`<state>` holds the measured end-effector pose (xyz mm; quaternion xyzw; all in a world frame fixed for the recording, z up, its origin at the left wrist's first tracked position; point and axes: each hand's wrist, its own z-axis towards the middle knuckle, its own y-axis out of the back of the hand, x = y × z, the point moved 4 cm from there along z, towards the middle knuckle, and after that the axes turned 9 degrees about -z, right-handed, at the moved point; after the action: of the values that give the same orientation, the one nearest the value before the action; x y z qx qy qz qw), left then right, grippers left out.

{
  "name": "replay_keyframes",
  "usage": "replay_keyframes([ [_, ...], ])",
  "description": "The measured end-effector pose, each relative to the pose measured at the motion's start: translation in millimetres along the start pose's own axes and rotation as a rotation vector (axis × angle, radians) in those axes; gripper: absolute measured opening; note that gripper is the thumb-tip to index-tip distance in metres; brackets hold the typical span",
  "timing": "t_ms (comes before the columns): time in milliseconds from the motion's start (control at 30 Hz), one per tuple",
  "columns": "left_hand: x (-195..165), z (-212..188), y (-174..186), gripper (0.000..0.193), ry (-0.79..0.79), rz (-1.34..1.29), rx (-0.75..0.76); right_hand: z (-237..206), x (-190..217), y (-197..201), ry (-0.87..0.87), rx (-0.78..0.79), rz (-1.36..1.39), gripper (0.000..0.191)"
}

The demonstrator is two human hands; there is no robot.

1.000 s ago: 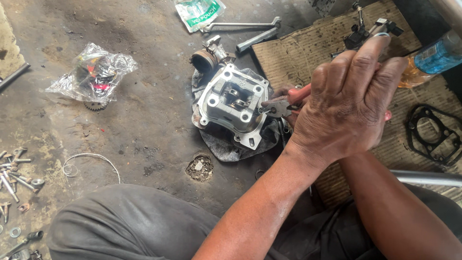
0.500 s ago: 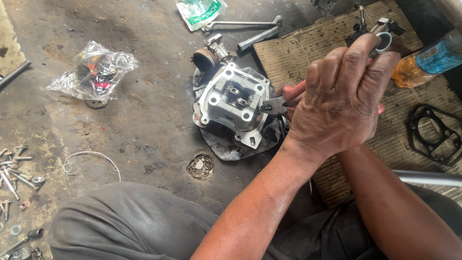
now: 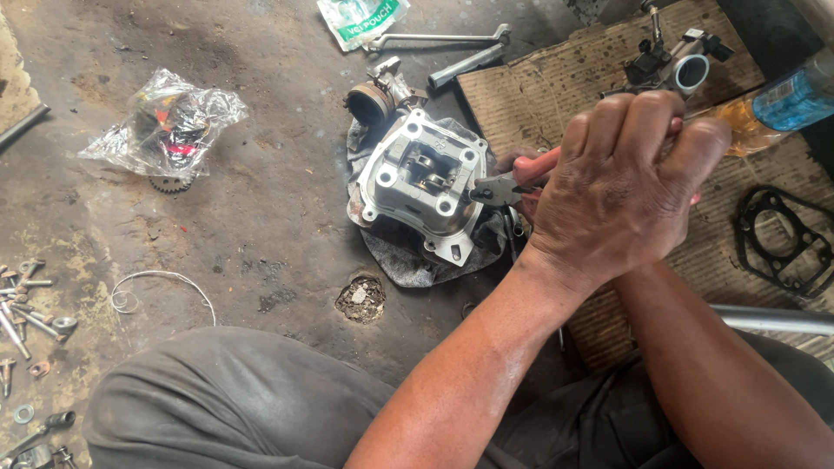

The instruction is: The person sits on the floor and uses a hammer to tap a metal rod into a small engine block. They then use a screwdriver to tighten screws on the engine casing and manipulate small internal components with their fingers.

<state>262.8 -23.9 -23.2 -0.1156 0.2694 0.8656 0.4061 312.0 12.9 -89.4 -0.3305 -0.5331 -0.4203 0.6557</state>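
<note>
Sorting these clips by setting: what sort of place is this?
Most likely a small engine repair workshop, worked on the floor. An engine cylinder head sits on a rag, red-handled pliers at it, wrenches and loose bolts lie on stained concrete, and a gasket rests on cardboard.

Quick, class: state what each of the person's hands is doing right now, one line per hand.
Left hand: closed, clasped on top, gripping the red-handled pliers at the cylinder head.
Right hand: almost wholly hidden under the left; its grip cannot be told.

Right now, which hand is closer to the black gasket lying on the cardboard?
Right. The right hand sits under the left, on the side toward the black gasket; the left hand is clasped over it, farther away.
</note>
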Motion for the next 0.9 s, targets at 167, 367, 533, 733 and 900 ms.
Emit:
replay_keyframes([
  [167, -1, 2, 1, 0.013, 0.036, -0.020, -0.068, -2, -5, -6, 0.005, -0.036, -0.026, 0.028],
  [367, -2, 2, 1, 0.013, 0.075, -0.040, -0.122, -5, -17, -11, 0.001, -0.075, -0.082, 0.024],
  [533, -2, 4, 3, 0.014, 0.070, -0.059, -0.105, -8, -37, -13, -0.032, -0.124, -0.204, 0.022],
  [733, 2, 1, 6, 0.013, 0.063, -0.095, -0.092, -30, -67, -28, -0.212, -0.188, -0.660, 0.020],
  [900, 4, 4, 11, 0.011, 0.040, -0.138, -0.074, -34, -78, -42, -0.108, -0.239, -0.911, 0.019],
])
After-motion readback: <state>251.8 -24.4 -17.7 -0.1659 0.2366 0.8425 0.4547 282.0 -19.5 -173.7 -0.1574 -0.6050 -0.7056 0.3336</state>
